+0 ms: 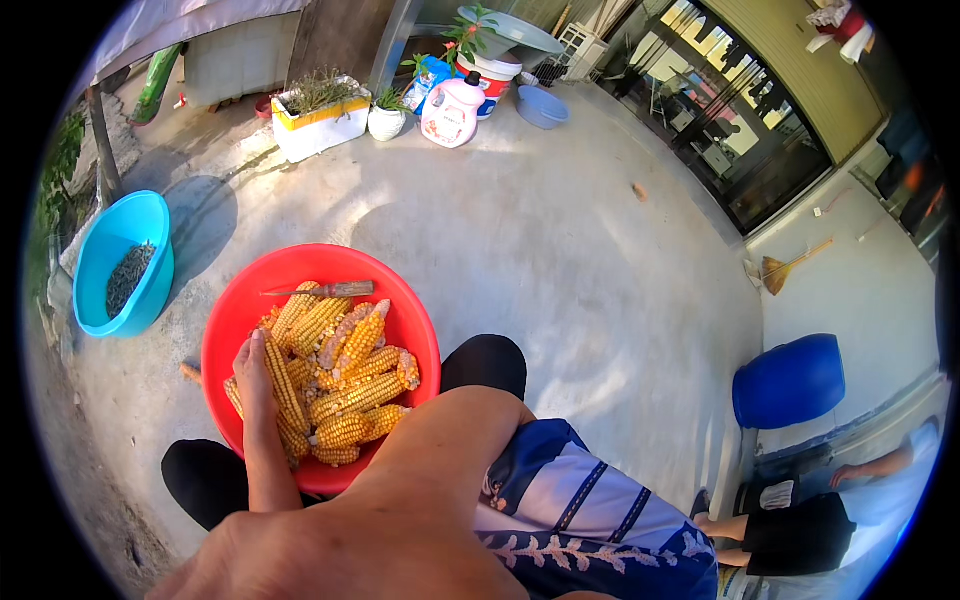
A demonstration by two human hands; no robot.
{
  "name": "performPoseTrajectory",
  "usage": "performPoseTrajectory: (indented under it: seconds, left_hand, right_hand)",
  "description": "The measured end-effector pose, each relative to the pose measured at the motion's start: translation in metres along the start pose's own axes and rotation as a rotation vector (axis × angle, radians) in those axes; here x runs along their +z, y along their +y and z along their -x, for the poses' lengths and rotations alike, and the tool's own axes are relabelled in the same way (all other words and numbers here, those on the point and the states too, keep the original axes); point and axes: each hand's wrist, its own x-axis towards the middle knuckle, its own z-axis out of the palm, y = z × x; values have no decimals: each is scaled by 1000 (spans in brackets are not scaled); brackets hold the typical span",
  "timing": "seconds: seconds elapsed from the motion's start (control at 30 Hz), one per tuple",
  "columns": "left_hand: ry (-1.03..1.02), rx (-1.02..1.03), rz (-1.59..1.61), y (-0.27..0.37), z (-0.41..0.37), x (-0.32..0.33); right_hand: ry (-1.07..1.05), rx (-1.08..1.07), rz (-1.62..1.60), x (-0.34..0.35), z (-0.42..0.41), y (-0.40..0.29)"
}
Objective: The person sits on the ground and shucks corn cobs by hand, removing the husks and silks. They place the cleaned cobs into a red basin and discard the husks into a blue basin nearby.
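Note:
A red plastic basin (pixel 405 300) stands between my knees, filled with yellow corn cobs (pixel 364 397). Some cobs are partly stripped, and loose kernels lie among them. At the basin's left side, my left hand (pixel 255 371) is around a long corn cob (pixel 286 384); most of its fingers are hidden. An awl-like tool (pixel 352 289) with a worn handle and a thin shaft lies across the cobs near the far rim. My right arm is bent up close to the camera. Only the back of my right hand (pixel 255 559) shows, large at the bottom; its fingers are out of view.
A turquoise basin (pixel 161 259) holding small dark pieces stands on the concrete floor at left. Planters and a pink detergent jug (pixel 452 112) line the far side. At right are a blue plastic barrel (pixel 791 381), a broom (pixel 780 274) and another person (pixel 802 532).

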Motion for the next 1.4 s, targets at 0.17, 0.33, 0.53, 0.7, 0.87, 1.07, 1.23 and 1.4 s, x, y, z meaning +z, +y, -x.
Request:
performPoseTrajectory:
  seconds: [0.17,0.33,0.53,0.7,0.87,1.07,1.23,1.4]
  left_hand:
    - [22,21,10,-5,-4,-2]
    - [78,107,22,-19,-14,-8]
    - [36,68,107,-5,1,4]
    - [61,296,83,-21,-27,-13]
    - [-62,629,438,32,15,26]
    - [19,392,9,-1,5,10]
    - [71,398,26,2,6,8]
    - [91,364,105,7,11,10]
  right_hand:
    - [-18,19,2,9,-4,12]
    - [-48,14,6,15,-10,15]
    - [-88,13,43,17,-20,20]
    - [-137,138,308,-6,-27,34]
    - [16,607,813,-78,47,101]
    - [44,1047,1360,-154,175,136]
    - [53,1139,1182,-141,190,154]
    - [73,998,1236,-132,193,157]
